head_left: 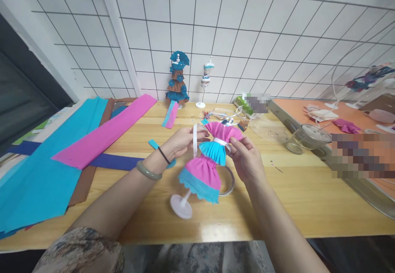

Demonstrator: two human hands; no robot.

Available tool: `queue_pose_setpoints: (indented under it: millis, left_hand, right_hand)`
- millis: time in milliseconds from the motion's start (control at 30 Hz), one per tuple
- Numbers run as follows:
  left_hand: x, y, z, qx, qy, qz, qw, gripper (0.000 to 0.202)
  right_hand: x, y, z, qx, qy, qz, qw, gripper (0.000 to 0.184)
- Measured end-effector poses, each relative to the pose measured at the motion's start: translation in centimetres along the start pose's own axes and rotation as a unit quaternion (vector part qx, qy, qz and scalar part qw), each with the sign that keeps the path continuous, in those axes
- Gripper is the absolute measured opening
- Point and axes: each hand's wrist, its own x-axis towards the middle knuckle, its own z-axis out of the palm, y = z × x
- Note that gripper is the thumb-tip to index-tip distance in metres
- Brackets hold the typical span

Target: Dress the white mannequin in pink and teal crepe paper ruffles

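Between my hands is a small dress form in a pink and blue crepe-paper dress (205,171), tilted so its white round base (181,207) points toward me. My left hand (185,141) is closed at the far left side of the bodice, its fingertips partly hidden behind a white ribbon (195,140) that loops down. On the other side my right hand (247,157) pinches the gathered paper by the white waistband (219,142), thumb on the pink top. A roll of tape (228,182) lies behind the skirt.
Crepe-paper sheets in blue (46,174) and pink (108,131) cover the table's left. At the back stand a teal and brown dressed form (177,77) and a slim white form (205,79). A glass jar (310,137) is at right, beside an orange tray (296,108).
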Motion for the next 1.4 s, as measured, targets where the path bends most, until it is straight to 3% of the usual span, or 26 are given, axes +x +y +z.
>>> queue_pose_setpoints:
  millis: [167,400,567,733,867,1100,1400]
  left_hand:
    - [-0.4,0.5,0.3,-0.019,0.04,0.01,0.999,0.023]
    - [-0.5,0.4,0.8,-0.041,0.004,0.001,0.999,0.027]
    - [-0.3,0.2,0.8,-0.048,0.034,-0.039,0.998,0.023]
    - [-0.1,0.5,0.0,-0.052,0.033,-0.016,0.998,0.023]
    - [-0.3,1.0,-0.4,-0.041,0.038,0.001,0.998,0.029]
    - [-0.5,1.6,-0.6,-0.025,0.042,0.024,0.999,0.02]
    - [-2.7,3.9,1.3,0.014,0.016,0.067,0.998,0.019]
  right_hand:
    - [0.3,0.4,-0.3,0.035,0.021,-0.001,0.999,0.032]
    - [0.4,0.7,-0.5,0.0,-0.004,0.017,1.0,0.033]
    - [0.3,0.6,0.2,0.027,-0.014,-0.004,1.0,0.037]
    - [0.1,0.2,0.4,0.043,-0.007,0.003,0.999,0.051]
    - [-0.5,-0.2,0.2,0.031,-0.064,-0.013,0.997,0.046]
    - [-1.1,-0.3,-1.0,0.017,-0.134,-0.005,0.991,0.032]
    - [-1.4,0.4,-3.6,-0.079,-0.191,-0.049,0.977,0.021]
